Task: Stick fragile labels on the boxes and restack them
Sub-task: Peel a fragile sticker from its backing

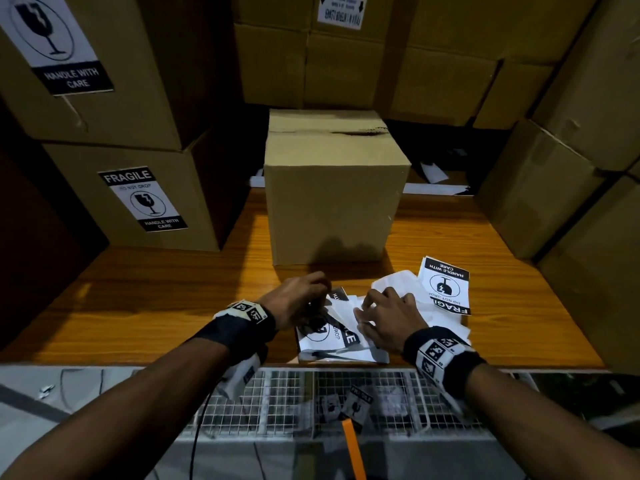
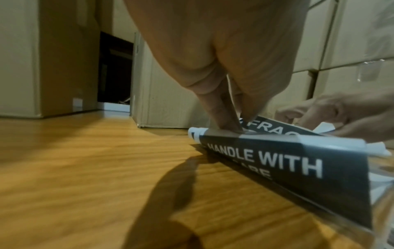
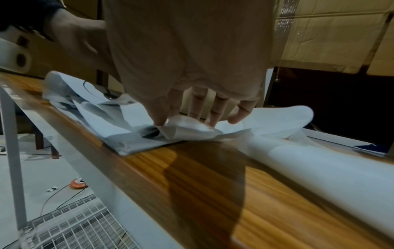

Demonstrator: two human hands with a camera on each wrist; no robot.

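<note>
A plain brown box (image 1: 332, 188) with no label stands on the wooden table (image 1: 156, 306), just beyond my hands. A loose pile of black-and-white fragile labels (image 1: 332, 341) lies at the table's front edge. My left hand (image 1: 320, 299) pinches the raised edge of the top fragile label (image 2: 277, 161) between thumb and fingers (image 2: 224, 118). To its right, my right hand (image 1: 367, 306) pinches a curled white backing sheet (image 3: 187, 124). Another fragile label (image 1: 445, 285) lies flat, face up, to the right.
Two labelled boxes (image 1: 138, 202) are stacked at the left. Unlabelled boxes (image 1: 571, 168) rise at the right and along the back. A wire mesh rack (image 1: 277, 400) with loose labels sits below the table's front edge. White sheets (image 1: 433, 188) lie behind the plain box.
</note>
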